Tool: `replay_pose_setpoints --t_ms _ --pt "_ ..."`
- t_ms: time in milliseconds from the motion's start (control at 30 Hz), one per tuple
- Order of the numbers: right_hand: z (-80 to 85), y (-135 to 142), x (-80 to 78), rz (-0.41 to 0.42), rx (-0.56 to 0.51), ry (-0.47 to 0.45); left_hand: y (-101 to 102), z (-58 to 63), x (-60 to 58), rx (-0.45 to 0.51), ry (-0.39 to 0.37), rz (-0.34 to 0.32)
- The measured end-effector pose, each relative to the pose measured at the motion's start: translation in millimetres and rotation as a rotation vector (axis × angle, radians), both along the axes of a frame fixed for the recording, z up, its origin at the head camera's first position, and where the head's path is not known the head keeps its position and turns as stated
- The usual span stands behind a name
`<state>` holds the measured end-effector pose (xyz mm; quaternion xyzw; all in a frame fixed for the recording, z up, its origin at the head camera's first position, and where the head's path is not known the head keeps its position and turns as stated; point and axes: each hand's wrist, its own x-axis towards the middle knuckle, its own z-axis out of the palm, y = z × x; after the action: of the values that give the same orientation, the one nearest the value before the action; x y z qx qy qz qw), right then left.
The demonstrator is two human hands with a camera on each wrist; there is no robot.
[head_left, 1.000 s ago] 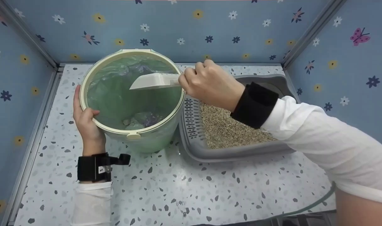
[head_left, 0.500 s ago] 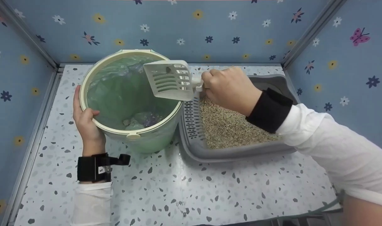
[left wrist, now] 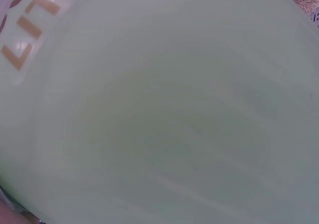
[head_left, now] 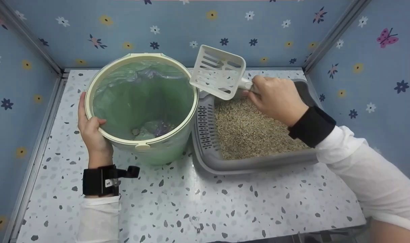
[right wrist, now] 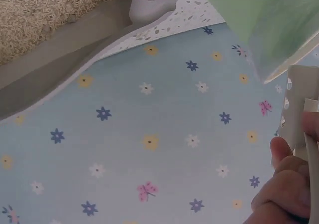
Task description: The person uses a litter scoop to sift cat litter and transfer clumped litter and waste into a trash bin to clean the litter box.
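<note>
In the head view my left hand (head_left: 94, 135) holds a green, cream-rimmed bin (head_left: 164, 148), thumb over the rim and fingers along its outer side. A clear liner bag (head_left: 124, 91) lines the bin, with crumpled purple-grey stuff at the bottom. My right hand (head_left: 279, 98) grips the handle of a white slotted litter scoop (head_left: 222, 71) above the back left of a grey litter box (head_left: 252, 165). No clump shows plainly on the scoop. Tan litter (head_left: 249, 135) covers the box's floor. The bin's side (left wrist: 169, 109) fills the left wrist view. Right-hand fingers (right wrist: 286, 189) wrap the handle in the right wrist view.
Bin and box stand close together on a speckled white table (head_left: 178, 202). Blue flowered panels (head_left: 178, 27) enclose the back and both sides. The table's front edge runs along the bottom of the head view.
My right hand has drawn the scoop rightward from over the bin to above the box's back left and turned it so its slotted face shows. My left hand and the bin have stayed put.
</note>
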<state>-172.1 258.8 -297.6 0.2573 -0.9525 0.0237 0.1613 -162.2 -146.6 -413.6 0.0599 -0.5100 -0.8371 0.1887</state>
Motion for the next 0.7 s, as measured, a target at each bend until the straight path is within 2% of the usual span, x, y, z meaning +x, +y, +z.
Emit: replay_pose_setpoints --t_ms 133,367,700 --pt "-15.7 19 -3.5 -0.098 -0.01 -0.031 -1 0.2 0.1 0.013 -0.003 -0.001" --pt "-54.2 52 -11.6 -0.222 -0.042 -0.126 1 0.1 -0.1 0.046 0.005 -0.002" --pt "-102.6 94 -22.0 -0.326 -0.061 -0.277 0 1.7 0.0 0.06 0.013 -0.007"
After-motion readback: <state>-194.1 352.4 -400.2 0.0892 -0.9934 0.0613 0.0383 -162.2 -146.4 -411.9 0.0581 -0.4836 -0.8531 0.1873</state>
